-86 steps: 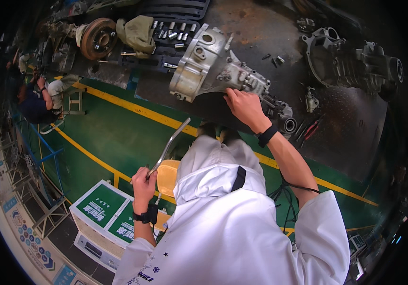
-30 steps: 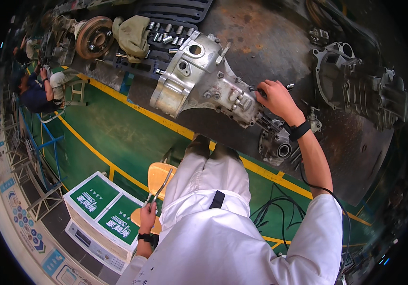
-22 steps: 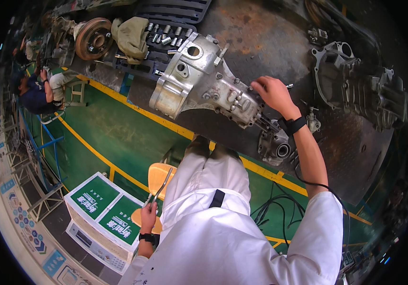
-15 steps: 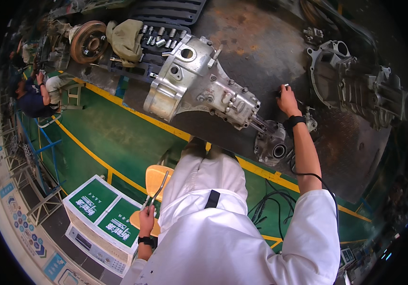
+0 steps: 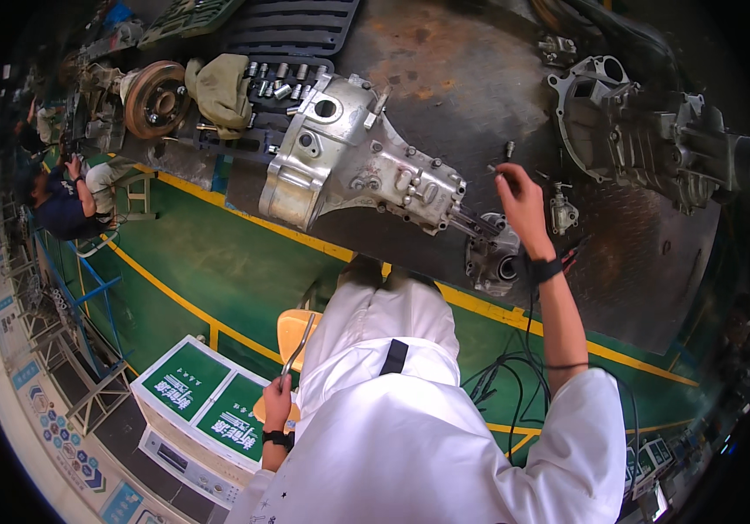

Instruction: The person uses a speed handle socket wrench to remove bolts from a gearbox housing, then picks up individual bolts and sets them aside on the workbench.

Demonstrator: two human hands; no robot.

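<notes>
My left hand [image 5: 277, 403], low beside my left hip, is closed around a slim metal bar [image 5: 298, 351] that points up and away from me. Over the workbench, my right hand [image 5: 523, 208] pinches a small metal piece [image 5: 493, 168] at its fingertips; its exact kind is too small to tell. Just past these fingers stands a small metal socket [image 5: 509, 149]. Left of this hand lies a silver gearbox housing [image 5: 366, 170] with shafts sticking out of its right end. A smaller housing part [image 5: 490, 262] sits below the shafts, near the bench edge.
A second, darker gearbox [image 5: 654, 131] rests at the right, with a small metal fitting [image 5: 562, 210] before it. Sockets [image 5: 282, 91] and a cloth bag [image 5: 220, 92] lie by an open tool case [image 5: 292, 26]. Behind me are a wooden stool [image 5: 295, 332] and a white cabinet [image 5: 152, 410]. Another person [image 5: 65, 201] sits far left.
My right hand has drawn slightly left and nearer. The socket that was at its fingertips now stands apart on the bench, and a small metal piece shows in the pinch. My left hand keeps the bar.
</notes>
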